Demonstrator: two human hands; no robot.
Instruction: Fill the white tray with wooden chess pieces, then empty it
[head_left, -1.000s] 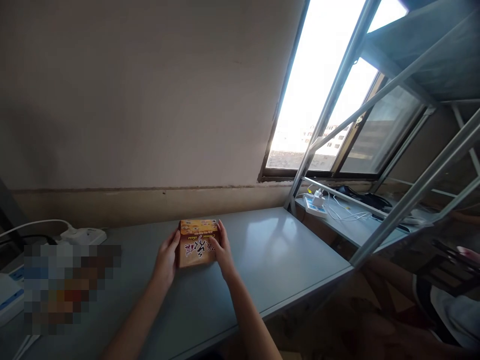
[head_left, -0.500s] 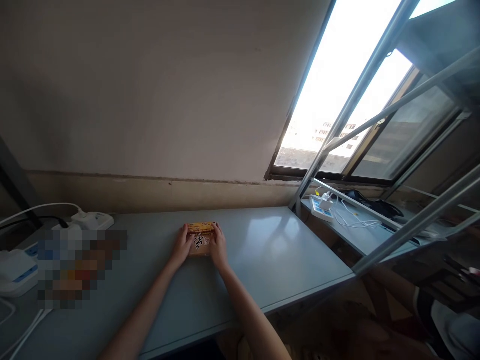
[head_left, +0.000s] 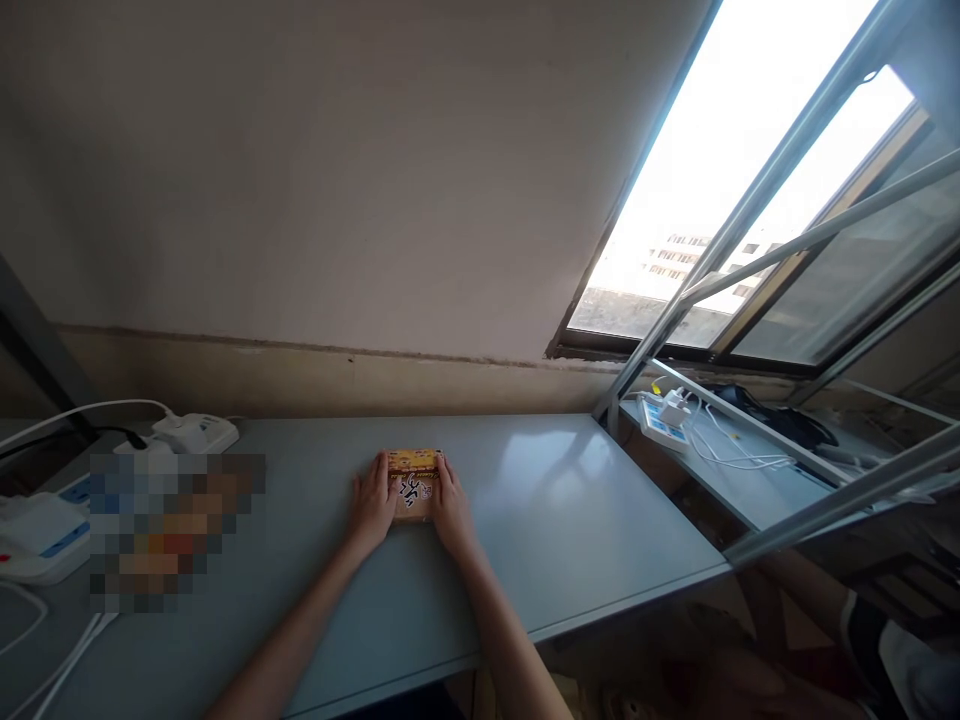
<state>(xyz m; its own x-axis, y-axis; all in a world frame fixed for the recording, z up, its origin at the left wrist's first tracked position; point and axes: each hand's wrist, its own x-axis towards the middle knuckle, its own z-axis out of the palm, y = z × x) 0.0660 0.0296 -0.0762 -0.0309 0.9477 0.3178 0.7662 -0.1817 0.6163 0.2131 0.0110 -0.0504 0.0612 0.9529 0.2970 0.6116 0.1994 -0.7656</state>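
A small brown and yellow box (head_left: 414, 490) with large dark characters on its face lies on the grey desk. My left hand (head_left: 373, 508) rests against its left side, the fingertips near the upper corner. Along the opposite side my right hand (head_left: 453, 508) presses in, so the box is held between both hands. The undersides of the box and some fingertips are hidden.
White power strips (head_left: 199, 432) with plugs and cables stand at the desk's left, beside a pixelated patch (head_left: 172, 540). A metal bed frame (head_left: 739, 250) slants across the right. Another power strip (head_left: 664, 420) lies on the neighbouring desk. A person's arm shows at lower right.
The whole view has shifted slightly. My left hand now lies flatter along the box's side, and the right hand has moved outward to its edge, baring more of the box's face.
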